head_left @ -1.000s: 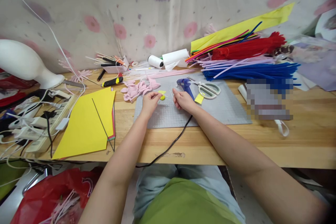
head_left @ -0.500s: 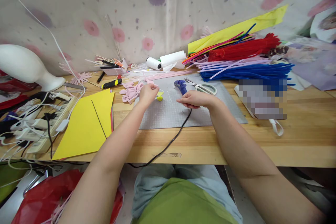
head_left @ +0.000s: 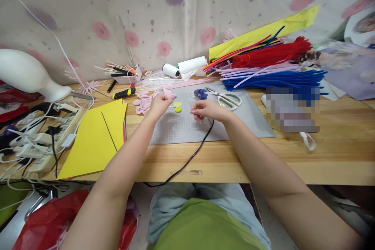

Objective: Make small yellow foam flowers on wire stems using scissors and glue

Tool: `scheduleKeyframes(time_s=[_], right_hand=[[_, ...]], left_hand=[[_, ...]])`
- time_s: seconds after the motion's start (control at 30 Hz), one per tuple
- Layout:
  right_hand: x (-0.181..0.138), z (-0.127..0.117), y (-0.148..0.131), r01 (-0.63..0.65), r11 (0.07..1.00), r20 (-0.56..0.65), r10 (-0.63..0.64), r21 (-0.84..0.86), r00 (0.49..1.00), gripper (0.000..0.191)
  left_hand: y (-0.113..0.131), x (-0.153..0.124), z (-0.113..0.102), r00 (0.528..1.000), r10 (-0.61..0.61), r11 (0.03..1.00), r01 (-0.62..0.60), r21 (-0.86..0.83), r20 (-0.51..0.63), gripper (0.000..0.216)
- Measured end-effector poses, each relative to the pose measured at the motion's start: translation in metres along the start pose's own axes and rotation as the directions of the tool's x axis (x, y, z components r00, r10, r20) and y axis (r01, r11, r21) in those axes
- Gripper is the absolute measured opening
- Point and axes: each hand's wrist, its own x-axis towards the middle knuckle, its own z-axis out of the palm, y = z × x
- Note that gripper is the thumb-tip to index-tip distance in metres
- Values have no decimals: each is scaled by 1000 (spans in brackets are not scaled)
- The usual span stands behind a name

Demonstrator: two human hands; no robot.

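Note:
My left hand [head_left: 160, 106] is closed in a pinch, with a pink fuzzy piece [head_left: 169, 93] showing at its fingertips. Behind and left of it lies a pile of similar pink pieces [head_left: 143, 103]. A small yellow round piece [head_left: 178, 109] is just right of this hand, near the grey cutting mat's middle. My right hand [head_left: 205, 110] hovers low over the mat [head_left: 175, 131], thumb and fingers pinched together; whatever they hold is too small to make out. Just beyond it lies a blue glue gun [head_left: 200, 93], its lower part hidden by the hand, beside scissors [head_left: 230, 99].
A black cord [head_left: 191, 157] runs over the table's front edge. Yellow sheets [head_left: 96, 140] and a power strip [head_left: 58, 136] lie left, near a white foam head [head_left: 26, 72]. Blue pipe cleaners [head_left: 272, 81] and red ones [head_left: 272, 52] are piled back right; a yellow-black cutter [head_left: 123, 93] lies back left.
My right hand has come off the glue gun and moved left, its fingers now pinched. My left hand has shifted slightly left, uncovering more of the pink piece and the yellow round piece.

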Motion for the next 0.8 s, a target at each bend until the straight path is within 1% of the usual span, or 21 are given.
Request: scheduleKeyframes(time_s=[0.03,0.1,0.13,0.17,0.2,0.27,0.33,0.47,0.6,0.63,0.67,0.7,0.73,0.77,0.8], right_hand=[[6,9,4,43,998,-61,-40,54,997,17],[18,26,12,120,983,-230,-86,139,969,36],[22,33,16,137,977,-272,-90,161,958,42],[26,39,19,147,972,-286,-91,181,954,46],[28,44,22,151,968,-272,-94,199,958,48],[30,51,24,150,960,-211,-100,237,972,51],[29,56,23,143,951,-176,-96,275,980,52],[28,61,18,138,940,-219,-71,312,973,53],[30,62,19,163,942,-257,-86,294,963,48],[30,61,19,163,940,-255,-86,298,963,46],[30,61,20,160,938,-252,-82,308,964,45],[31,60,21,154,934,-249,-73,323,966,45],[31,59,21,145,928,-246,-60,343,967,45],[31,58,21,134,921,-245,-44,365,969,45],[31,56,21,124,914,-248,-27,387,969,46]], left_hand=[[2,-2,0,999,-39,998,41,-43,37,20],[5,-6,-2,987,-106,987,119,-110,117,17],[7,-8,-3,980,-123,980,145,-139,158,17],[8,-10,-4,972,-126,973,160,-165,199,17],[8,-12,-6,965,-119,968,166,-188,234,17],[7,-14,-7,953,-97,965,161,-209,287,17],[6,-15,-7,946,-85,968,153,-199,312,15],[5,-16,-5,937,-89,971,157,-181,338,15],[4,-14,-4,924,-70,978,138,-156,377,13],[3,-11,-5,933,-61,982,121,-148,354,11],[2,-8,-6,954,-48,985,94,-144,297,14],[0,-5,-8,979,-31,988,61,-142,201,21],[-2,-2,-10,997,-10,990,20,-143,73,27],[-5,-1,-11,998,13,990,-22,-140,-62,30],[-7,-1,-11,984,40,988,-64,-137,-174,28]])
